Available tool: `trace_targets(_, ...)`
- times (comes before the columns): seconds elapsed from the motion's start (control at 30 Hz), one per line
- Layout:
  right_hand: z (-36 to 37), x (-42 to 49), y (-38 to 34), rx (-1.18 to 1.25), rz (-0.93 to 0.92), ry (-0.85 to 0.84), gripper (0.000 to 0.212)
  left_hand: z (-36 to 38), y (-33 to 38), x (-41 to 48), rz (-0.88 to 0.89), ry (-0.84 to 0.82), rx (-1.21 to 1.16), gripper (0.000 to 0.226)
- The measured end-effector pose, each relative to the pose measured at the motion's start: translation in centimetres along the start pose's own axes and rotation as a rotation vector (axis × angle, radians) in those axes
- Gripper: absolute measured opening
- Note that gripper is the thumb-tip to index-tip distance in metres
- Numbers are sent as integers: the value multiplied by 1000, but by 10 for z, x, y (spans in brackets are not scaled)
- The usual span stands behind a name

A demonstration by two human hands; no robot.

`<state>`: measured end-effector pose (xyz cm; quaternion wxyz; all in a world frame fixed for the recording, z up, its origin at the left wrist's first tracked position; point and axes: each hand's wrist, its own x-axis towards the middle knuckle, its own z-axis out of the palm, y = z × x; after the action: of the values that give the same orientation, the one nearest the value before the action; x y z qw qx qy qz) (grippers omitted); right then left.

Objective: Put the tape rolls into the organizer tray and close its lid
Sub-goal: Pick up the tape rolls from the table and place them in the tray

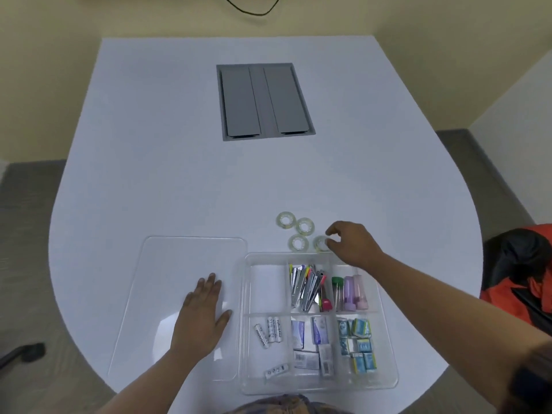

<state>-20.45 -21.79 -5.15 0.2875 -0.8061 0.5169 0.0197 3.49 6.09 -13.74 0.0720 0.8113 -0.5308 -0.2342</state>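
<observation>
Several clear tape rolls lie on the white table just beyond the organizer tray (245, 324): one far left (286, 219), one beside it (305, 226), one nearer (298, 242). My right hand (352, 243) pinches a further tape roll (320, 243) by its right edge as it rests on the table. The clear tray is divided into compartments; its far-left one holds nothing. The clear lid (179, 264) lies flat to the tray's left. My left hand (203, 318) rests palm down on the lid, fingers spread.
The tray holds batteries (267, 331), staplers and clips (307, 286), small tubes (349, 291) and little packets (357, 342). A grey cable hatch (264, 101) sits mid-table. An orange and black bag (522, 279) is at the right edge.
</observation>
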Motion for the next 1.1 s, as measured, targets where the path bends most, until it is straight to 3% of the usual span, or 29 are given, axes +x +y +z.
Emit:
trace_targets(0.3,21,42,10,-63,210,-112,35,0,-2,2,-17,-5,-22,69)
trace_targets(0.63,29,47,2,-141,345,-52,26,6,-11,2,25,16,-18,73)
trace_targets(0.73,31,48,0,-145,352,-37,18,7,-11,1,29,29,-3,72)
trace_targets(0.9,31,47,2,-81,341,22,22,8,-9,0,25,30,9,71)
trace_targets(1.1,15,39,-2,96,200,229,21,6,-8,-1,23,16,2,72)
